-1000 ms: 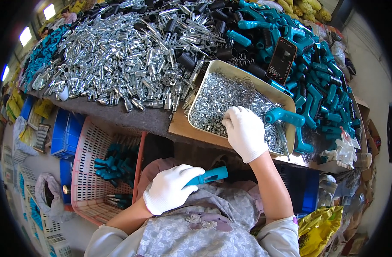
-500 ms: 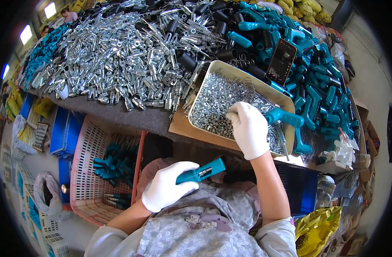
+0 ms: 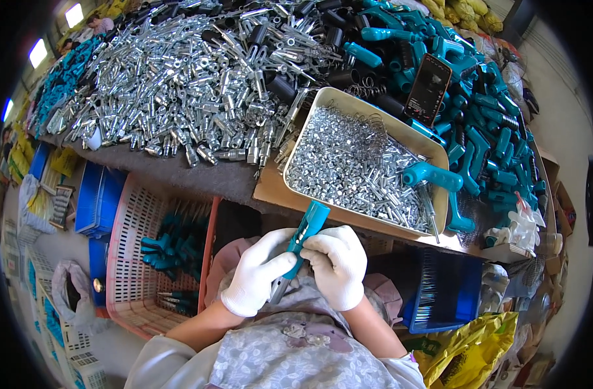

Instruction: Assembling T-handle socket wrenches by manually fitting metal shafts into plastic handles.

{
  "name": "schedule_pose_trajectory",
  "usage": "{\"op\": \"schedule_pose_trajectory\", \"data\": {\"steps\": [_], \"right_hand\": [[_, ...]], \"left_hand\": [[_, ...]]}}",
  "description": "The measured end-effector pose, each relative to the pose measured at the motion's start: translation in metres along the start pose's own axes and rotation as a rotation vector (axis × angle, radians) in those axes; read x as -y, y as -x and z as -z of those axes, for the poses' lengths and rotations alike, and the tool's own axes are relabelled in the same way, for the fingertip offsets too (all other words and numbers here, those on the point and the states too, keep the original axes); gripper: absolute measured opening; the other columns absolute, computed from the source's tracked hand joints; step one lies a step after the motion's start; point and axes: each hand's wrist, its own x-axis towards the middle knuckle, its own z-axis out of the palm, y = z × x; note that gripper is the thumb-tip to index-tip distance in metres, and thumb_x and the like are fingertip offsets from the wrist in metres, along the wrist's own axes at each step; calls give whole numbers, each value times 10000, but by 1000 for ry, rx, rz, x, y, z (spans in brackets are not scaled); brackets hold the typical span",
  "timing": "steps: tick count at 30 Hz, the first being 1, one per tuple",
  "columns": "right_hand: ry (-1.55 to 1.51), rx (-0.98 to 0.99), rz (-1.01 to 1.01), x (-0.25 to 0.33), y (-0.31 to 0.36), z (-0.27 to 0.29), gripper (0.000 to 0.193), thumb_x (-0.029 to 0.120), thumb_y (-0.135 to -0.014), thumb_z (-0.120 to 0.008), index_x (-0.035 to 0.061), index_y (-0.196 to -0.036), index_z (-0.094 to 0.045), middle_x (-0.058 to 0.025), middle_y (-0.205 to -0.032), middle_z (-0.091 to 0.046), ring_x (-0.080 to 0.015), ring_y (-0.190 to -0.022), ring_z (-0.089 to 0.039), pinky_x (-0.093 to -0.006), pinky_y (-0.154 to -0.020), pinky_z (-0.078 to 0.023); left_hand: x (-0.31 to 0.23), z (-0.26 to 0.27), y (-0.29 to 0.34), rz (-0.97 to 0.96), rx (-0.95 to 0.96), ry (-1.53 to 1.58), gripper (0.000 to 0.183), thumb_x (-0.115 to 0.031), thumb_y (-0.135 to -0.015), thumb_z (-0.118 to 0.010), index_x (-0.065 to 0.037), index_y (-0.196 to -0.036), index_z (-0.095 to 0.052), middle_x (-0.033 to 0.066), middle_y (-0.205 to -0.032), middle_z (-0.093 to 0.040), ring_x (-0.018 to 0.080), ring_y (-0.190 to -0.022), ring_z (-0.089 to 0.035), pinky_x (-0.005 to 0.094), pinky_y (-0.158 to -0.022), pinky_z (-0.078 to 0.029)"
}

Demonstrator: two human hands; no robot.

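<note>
In front of my lap, my left hand (image 3: 257, 271), in a white knit glove, is wrapped round a teal plastic tool handle (image 3: 311, 222). The handle stands tilted, with its open slot facing up and a grey metal end (image 3: 279, 290) below my fingers. Against the handle's right side, my right hand (image 3: 338, 267), gloved too, has its thumb and fingertips pinched together at the slot. Whatever small thing those fingertips hold is hidden. Just beyond both hands is a cream tray (image 3: 295, 185) of small metal pieces and thin springs.
Shiny metal shafts (image 3: 173, 84) are heaped on the bench, with teal handles (image 3: 484, 139) at right. A phone (image 3: 428, 89) leans on that heap. A teal drill-shaped piece (image 3: 432, 175) lies across the tray's right rim. A pink basket (image 3: 131, 259) and a blue crate (image 3: 449, 285) flank me.
My right hand has left the tray and come down to the teal handle. My left hand has turned the handle more upright and moved slightly right.
</note>
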Motion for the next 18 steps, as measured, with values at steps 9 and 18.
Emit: {"op": "schedule_pose_trajectory", "data": {"steps": [9,18], "right_hand": [[-690,-171,-619,9,28,-18,148,-39,-854,-684,5,-975,-609,-58,-931,-601,-127,-707,-606,-252,-548,-517],[-621,144,-736,14,-4,1,467,55,-824,-755,6,-1233,-537,-47,-983,-626,-126,-860,-621,-278,-777,-532]], "left_hand": [[-1,-3,5,16,13,57,442,-76,-961,-568,68,-1369,-476,106,-1175,-618,155,-1020,-604,285,-898,-484],[-9,2,3,-234,106,-387,449,-112,-976,-595,56,-1377,-483,93,-1104,-627,126,-930,-605,270,-822,-497]]}}
